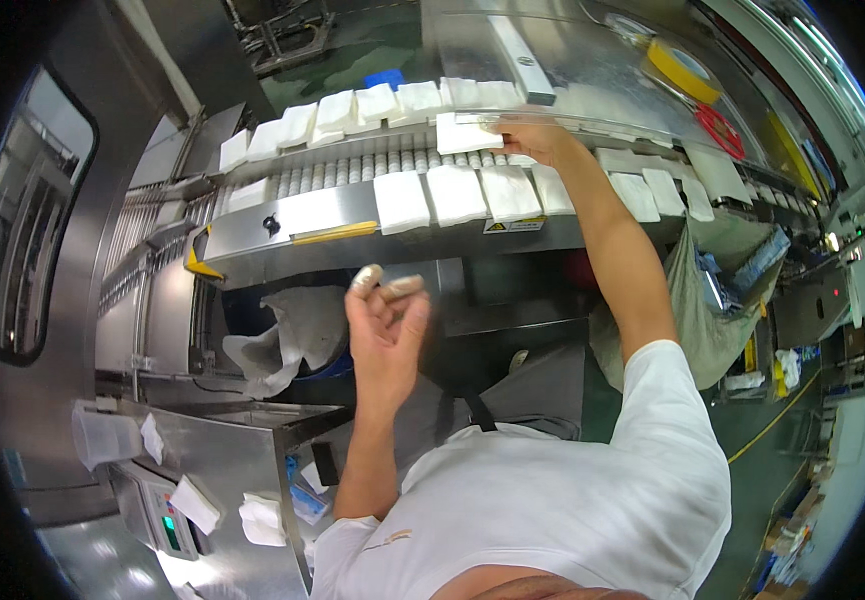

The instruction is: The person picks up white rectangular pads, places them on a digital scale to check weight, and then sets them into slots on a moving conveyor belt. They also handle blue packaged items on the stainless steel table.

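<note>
My right hand [535, 138] reaches across the roller conveyor and grips the right end of a folded white cloth [467, 133]; its fingertips are partly hidden. The cloth is over the rollers [358, 170], beside the clear cover's edge. In front of my body my left hand [389, 318] is raised with its fingers loosely bent and apart, holding nothing. Pale coverings wrap some of its fingertips. Several folded white cloths [377, 104] lie in a row along the conveyor's far side. More folded cloths [456, 194] rest along the near metal ledge [323, 217].
Yellow tape [683, 70] and red-handled scissors [720, 131] lie at the far right. A grey-green bag [648, 300] hangs below the conveyor. At lower left, a metal table [238, 455] bears a scale [168, 520] and a clear plastic container [105, 435].
</note>
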Motion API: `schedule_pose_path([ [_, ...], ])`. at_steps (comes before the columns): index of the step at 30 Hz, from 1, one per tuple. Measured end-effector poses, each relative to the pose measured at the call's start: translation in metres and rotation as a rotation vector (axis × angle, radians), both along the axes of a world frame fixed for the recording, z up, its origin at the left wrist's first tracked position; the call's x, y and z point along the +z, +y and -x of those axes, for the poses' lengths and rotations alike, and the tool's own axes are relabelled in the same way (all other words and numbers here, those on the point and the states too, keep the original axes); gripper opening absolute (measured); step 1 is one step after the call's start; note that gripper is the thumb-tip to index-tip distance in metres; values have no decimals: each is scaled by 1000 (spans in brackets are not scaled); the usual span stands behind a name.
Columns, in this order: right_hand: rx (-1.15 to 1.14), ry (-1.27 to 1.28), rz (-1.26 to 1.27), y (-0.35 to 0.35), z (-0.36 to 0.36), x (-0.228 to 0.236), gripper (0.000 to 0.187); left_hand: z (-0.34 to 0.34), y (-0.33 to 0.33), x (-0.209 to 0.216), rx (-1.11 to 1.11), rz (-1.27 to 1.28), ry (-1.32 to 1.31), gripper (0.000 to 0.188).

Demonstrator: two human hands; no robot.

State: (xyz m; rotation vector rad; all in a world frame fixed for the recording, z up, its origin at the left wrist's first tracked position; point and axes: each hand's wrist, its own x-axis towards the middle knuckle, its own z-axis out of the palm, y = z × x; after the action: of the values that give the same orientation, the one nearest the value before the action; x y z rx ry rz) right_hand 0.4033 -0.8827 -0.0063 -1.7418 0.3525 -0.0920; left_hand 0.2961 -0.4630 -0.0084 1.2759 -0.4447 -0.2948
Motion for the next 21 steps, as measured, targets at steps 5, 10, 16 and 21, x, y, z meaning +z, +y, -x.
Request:
schedule_pose_path([
  [5,80,215,911,-4,-27,-21,45,49,72,3,54,-114,54,61],
  [10,40,105,946,24,86,47,60,81,142,28,59,-260,-104,57],
  [16,376,-50,185,180,130,22,26,86,294,62,958,-879,-196,22],
  [21,567,-40,143,249,109,-7,25,80,437,-5,1422,-1155,-22,56],
])
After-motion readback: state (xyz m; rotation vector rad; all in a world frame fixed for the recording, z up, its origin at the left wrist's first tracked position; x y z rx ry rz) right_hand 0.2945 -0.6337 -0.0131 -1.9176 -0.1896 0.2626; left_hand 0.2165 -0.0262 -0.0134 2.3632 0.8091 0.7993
